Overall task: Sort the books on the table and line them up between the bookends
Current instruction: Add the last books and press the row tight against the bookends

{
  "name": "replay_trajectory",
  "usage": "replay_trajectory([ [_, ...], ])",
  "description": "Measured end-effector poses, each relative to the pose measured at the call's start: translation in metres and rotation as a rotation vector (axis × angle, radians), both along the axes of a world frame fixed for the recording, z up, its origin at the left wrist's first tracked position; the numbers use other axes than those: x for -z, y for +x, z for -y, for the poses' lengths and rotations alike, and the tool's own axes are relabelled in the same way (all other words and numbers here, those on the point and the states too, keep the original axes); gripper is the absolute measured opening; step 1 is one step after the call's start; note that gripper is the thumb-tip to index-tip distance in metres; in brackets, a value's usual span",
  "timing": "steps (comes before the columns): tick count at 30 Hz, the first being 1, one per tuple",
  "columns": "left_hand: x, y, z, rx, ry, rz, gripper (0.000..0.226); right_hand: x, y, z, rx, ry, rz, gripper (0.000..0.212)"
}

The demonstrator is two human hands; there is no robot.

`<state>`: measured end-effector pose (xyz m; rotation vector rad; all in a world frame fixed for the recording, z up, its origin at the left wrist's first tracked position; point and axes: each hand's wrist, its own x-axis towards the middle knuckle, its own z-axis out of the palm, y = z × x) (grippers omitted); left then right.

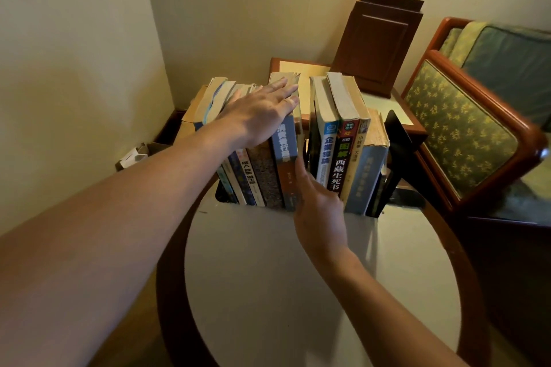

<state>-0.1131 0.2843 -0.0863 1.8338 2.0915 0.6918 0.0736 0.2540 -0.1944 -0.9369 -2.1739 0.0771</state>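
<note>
The left hand point(259, 116) lies flat, with fingers straight, on the top edges of the left group of books point(265, 176), I think to hold them upright. A narrow gap separates them from the right group of books point(334, 158), and the right hand point(320, 217), fingers stretched and gripping nothing, touches the spine beside this gap, probably to close it. At the far right, the black bookend point(398, 134) supports the row on the round table point(298, 292).

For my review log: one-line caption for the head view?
Left hand rests flat atop the books; right hand reaches between two of them.
</note>
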Motion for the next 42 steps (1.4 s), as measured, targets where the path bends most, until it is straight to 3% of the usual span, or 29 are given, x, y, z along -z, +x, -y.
replay_trajectory([
  [2, -0.001, 0.001, 0.0, -0.002, 0.002, 0.0, 0.057, 0.002, -0.001, -0.001, 0.036, 0.034, -0.011, 0.07],
  [7, -0.002, 0.002, -0.002, 0.003, 0.013, 0.0, 0.057, 0.003, -0.008, -0.005, 0.001, -0.147, -0.087, 0.066],
  [13, -0.002, 0.008, -0.007, 0.039, 0.027, 0.028, 0.063, 0.009, -0.012, -0.017, 0.013, -0.107, -0.201, 0.058],
  [20, -0.001, 0.007, -0.006, 0.025, 0.021, 0.036, 0.066, 0.016, 0.003, -0.008, -0.036, -0.048, -0.192, 0.059],
  [23, -0.001, 0.004, -0.005, 0.018, 0.028, 0.036, 0.065, 0.023, 0.026, -0.005, -0.084, -0.014, -0.188, 0.042],
  [26, -0.001, 0.003, -0.005, 0.019, 0.036, 0.026, 0.065, 0.026, 0.062, -0.01, 0.067, -0.021, -0.282, 0.028],
  [28, -0.001, 0.003, -0.006, 0.022, 0.039, 0.021, 0.065, 0.021, 0.082, -0.021, 0.211, -0.049, -0.346, 0.032],
  [32, 0.002, 0.002, -0.007, 0.02, 0.039, 0.024, 0.066, 0.012, 0.097, -0.047, 0.349, -0.185, -0.108, 0.057],
  [35, 0.002, 0.003, -0.007, 0.017, 0.036, 0.025, 0.066, 0.012, 0.101, -0.053, 0.371, -0.278, 0.051, 0.064],
  [42, 0.002, 0.003, -0.006, 0.017, 0.031, 0.025, 0.066, -0.006, 0.1, -0.057, 0.331, -0.062, 0.049, 0.032],
])
